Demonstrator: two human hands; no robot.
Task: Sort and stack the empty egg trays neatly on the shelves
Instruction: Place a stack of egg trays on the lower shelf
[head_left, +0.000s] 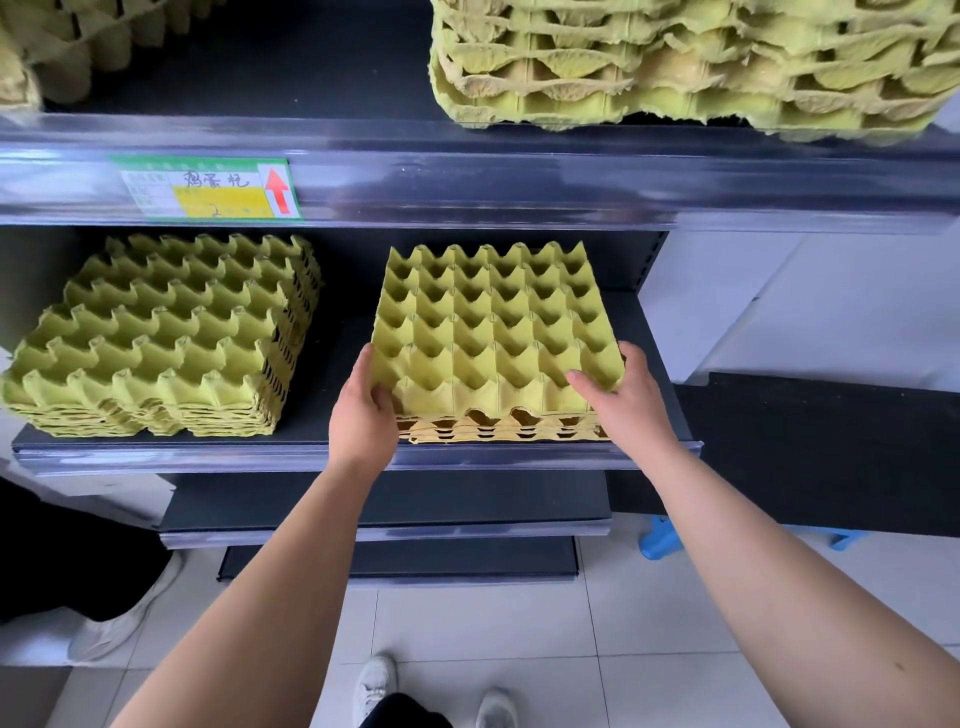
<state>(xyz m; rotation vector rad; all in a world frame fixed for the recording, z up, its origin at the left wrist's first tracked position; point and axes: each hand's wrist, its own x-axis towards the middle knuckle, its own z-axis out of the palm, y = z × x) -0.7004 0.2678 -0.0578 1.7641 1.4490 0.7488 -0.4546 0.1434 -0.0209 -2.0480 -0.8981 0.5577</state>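
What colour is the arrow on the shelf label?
The arrow is red, at the right end of the shelf label; clearest in the head view.

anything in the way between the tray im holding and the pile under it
Nothing visible. Left hand and right hand hold the tray directly over the short pile; the taller pile stands apart on the left.

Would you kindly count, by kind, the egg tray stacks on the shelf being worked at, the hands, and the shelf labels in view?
Egg tray stacks: 2, left stack and right stack
Hands: 2, left hand and right hand
Shelf label: 1
Total: 5
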